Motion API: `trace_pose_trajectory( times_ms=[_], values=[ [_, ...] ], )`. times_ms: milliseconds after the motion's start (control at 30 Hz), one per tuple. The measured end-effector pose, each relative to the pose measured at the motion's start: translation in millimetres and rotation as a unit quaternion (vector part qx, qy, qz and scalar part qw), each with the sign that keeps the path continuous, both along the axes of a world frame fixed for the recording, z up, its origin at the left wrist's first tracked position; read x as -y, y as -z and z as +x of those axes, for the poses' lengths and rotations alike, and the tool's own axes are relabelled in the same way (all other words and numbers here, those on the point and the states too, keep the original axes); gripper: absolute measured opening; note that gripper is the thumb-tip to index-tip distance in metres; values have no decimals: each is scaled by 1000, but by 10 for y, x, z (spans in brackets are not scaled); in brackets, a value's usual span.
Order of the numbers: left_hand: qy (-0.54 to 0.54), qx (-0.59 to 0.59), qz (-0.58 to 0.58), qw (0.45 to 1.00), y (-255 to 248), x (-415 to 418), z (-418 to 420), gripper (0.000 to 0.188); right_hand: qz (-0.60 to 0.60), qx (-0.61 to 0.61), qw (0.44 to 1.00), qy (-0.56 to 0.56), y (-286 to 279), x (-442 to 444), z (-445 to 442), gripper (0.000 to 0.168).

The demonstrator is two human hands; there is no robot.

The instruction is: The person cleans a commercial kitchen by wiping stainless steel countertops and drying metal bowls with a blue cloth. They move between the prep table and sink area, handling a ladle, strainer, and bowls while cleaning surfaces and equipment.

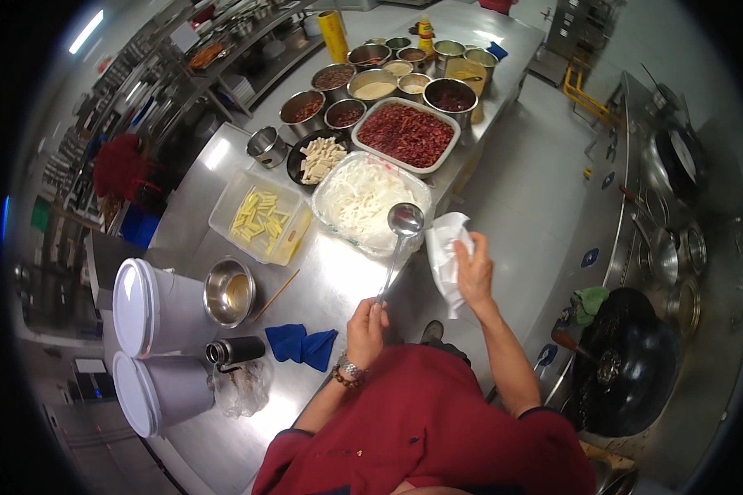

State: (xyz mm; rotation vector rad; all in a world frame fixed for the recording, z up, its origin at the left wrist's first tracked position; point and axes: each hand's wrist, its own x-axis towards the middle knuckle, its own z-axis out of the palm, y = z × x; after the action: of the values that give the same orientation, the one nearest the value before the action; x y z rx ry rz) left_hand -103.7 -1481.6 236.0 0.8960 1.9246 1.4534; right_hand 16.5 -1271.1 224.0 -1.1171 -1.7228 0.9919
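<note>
My left hand (366,328) grips the handle of a metal ladle (405,220), whose bowl is raised near the corner of a plastic-lined tub of white strips (371,201). In my right hand (474,272) is a crumpled white paper towel or cloth (447,253), held just to the right of the ladle bowl and apart from it. A folded blue cloth (301,345) lies on the steel table (340,291) to the left of my left hand. Beyond it are a thin wooden stick (277,294) and a steel bowl (230,292) with some yellowish liquid.
A tray of chopped red food (407,133), several steel pots (450,99) and a plastic box of yellow-green strips (260,216) stand farther along. White lidded buckets (161,306) and a black flask (238,351) are at left. A black wok (631,365) sits on the stove right. A person in red (121,164) is beyond.
</note>
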Motion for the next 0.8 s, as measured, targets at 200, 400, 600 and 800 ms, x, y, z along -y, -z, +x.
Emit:
trace_pose_trajectory(
  times_ms=[200,400,600,800],
  values=[
    [114,-31,-37,992,-258,158,-147,16,62,85,994,23,-122,-571,53,16],
    [147,-87,-63,983,-207,289,-283,13,-160,-66,944,-280,-290,-345,-192,32],
    [192,-167,-78,964,-223,532,-634,13,-174,6,897,-406,-280,-124,-17,38],
    [228,-215,-46,949,-272,686,-834,16,-274,56,876,-394,-202,-184,-89,43]
  ],
)
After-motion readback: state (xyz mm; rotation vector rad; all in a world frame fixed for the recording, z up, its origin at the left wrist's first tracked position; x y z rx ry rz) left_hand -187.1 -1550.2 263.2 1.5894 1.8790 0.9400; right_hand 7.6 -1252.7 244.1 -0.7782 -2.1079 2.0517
